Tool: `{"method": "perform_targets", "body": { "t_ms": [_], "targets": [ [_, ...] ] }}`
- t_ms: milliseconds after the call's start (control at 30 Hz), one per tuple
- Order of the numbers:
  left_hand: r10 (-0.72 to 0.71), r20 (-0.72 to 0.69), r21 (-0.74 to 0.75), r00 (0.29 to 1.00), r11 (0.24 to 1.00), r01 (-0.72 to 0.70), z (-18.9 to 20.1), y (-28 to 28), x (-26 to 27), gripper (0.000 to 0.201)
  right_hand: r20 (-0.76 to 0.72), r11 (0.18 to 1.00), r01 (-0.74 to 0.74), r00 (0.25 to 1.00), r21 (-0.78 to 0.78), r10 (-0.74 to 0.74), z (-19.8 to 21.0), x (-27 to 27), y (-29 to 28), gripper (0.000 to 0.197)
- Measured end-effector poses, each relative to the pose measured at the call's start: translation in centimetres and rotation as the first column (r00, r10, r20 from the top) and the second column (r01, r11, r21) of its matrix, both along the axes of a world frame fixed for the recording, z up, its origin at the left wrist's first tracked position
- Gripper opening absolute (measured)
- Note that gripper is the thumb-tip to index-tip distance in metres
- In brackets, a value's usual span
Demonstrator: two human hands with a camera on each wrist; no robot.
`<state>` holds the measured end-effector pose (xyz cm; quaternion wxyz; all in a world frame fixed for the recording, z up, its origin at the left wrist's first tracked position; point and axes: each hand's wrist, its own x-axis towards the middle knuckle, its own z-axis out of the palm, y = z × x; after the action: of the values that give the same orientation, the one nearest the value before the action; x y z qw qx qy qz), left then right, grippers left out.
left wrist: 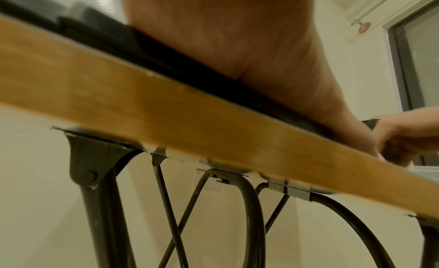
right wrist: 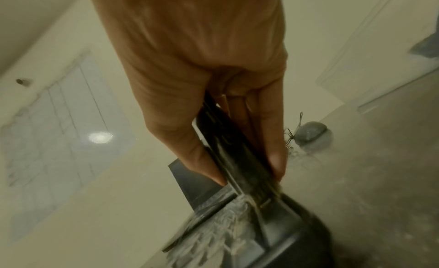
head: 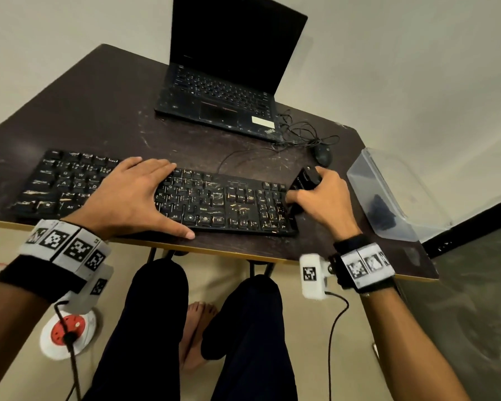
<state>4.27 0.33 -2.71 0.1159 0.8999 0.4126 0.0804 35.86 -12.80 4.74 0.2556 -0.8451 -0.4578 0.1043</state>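
Observation:
A dusty black keyboard [head: 214,204] lies along the front of the dark table [head: 99,111]. My left hand [head: 145,192] rests flat on its middle keys with the fingers straight and the thumb by the front edge. My right hand [head: 315,192] grips a small black brush-like tool [head: 304,180] at the keyboard's right end. In the right wrist view the thumb and fingers [right wrist: 273,140] pinch the tool [right wrist: 232,150], whose tip touches the dusty keyboard [right wrist: 237,234]. The left wrist view shows only the left palm [left wrist: 237,37] above the table's wooden edge [left wrist: 166,112].
An open black laptop [head: 223,82] stands at the back. A wired mouse [head: 323,156] with a tangled cable lies behind my right hand. At the table's right end stands a clear plastic container [head: 394,192] holding something dark. My legs are under the table.

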Motion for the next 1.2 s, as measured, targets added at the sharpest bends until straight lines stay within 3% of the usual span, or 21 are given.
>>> {"method": "perform_targets", "body": {
  "t_ms": [100,200,333,467,733,867,1033,1200],
  "targets": [
    [-0.002,-0.004,0.005,1.000,1.000,0.002,0.1,0.0,0.1,0.162,0.024,0.995,-0.048,0.998,-0.084,0.050,-0.4,-0.3,-2.4,0.025],
    [0.001,-0.012,-0.006,1.000,1.000,-0.001,0.2,0.0,0.1,0.162,0.051,1.000,-0.012,0.999,0.002,0.012,-0.1,0.0,-0.7,0.024],
    [0.013,-0.008,-0.015,1.000,1.000,-0.013,0.2,0.0,0.1,0.162,0.000,1.000,0.002,1.000,-0.001,-0.002,0.2,0.4,1.2,0.023],
    [0.003,-0.012,-0.006,1.000,1.000,-0.003,0.1,0.0,0.1,0.161,0.042,0.995,-0.047,0.998,-0.089,0.051,-0.3,0.0,-2.8,0.027],
    [-0.002,-0.025,-0.008,1.000,1.000,0.002,0.1,0.2,0.2,0.161,-0.018,1.000,0.006,1.000,0.011,-0.006,-0.1,0.8,0.4,0.024],
    [-0.021,-0.003,-0.016,1.000,1.000,0.021,0.3,0.1,0.1,0.161,0.042,0.996,-0.073,0.996,-0.050,0.075,-0.7,0.2,-3.2,0.027],
    [-0.022,0.018,-0.036,1.000,0.999,0.023,0.5,0.0,0.1,0.161,0.038,0.997,-0.068,0.997,0.041,0.066,-0.4,0.9,-1.1,0.030],
    [-0.027,0.016,-0.022,0.999,0.999,0.028,0.3,0.1,0.0,0.161,0.060,0.983,-0.182,0.981,0.005,0.182,-0.3,-0.1,-1.4,0.030]
  ]
}}
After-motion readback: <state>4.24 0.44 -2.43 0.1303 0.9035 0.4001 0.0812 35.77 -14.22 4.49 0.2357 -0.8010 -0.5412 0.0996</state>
